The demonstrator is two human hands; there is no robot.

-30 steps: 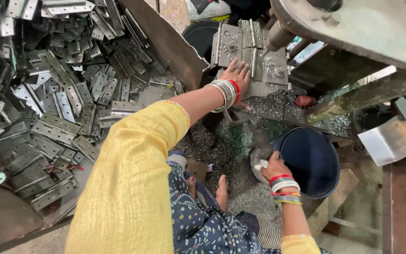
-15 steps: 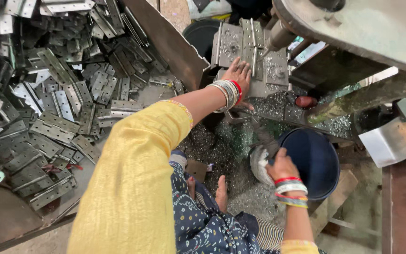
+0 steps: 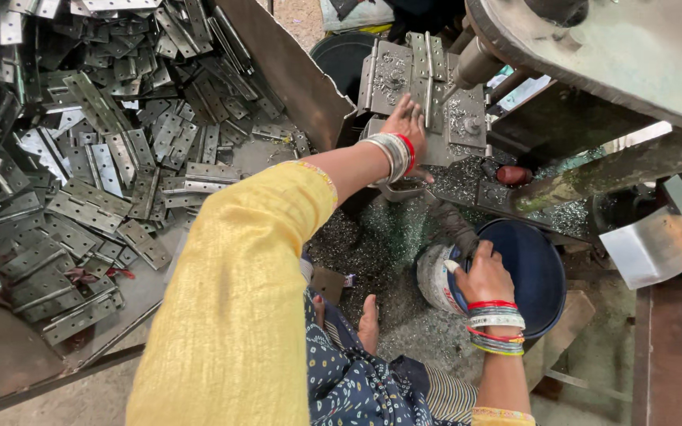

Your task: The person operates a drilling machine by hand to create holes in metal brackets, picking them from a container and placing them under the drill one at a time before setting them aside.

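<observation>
Left hand (image 3: 406, 126) is out flat on the press's steel die block (image 3: 424, 91), fingers spread, gripping nothing. Right hand (image 3: 483, 272) is curled tight over the near rim of the dark blue bucket (image 3: 534, 272), which sits low on the floor beside the seated person's knee, tipped toward them. Best kept steady with a firm hold on that rim. The bucket is round, deep and dark inside; its contents can't be made out. Flat steel hinges (image 3: 88, 189) heap up in the tray on the left, metal swarf (image 3: 372, 237) strewn below.
</observation>
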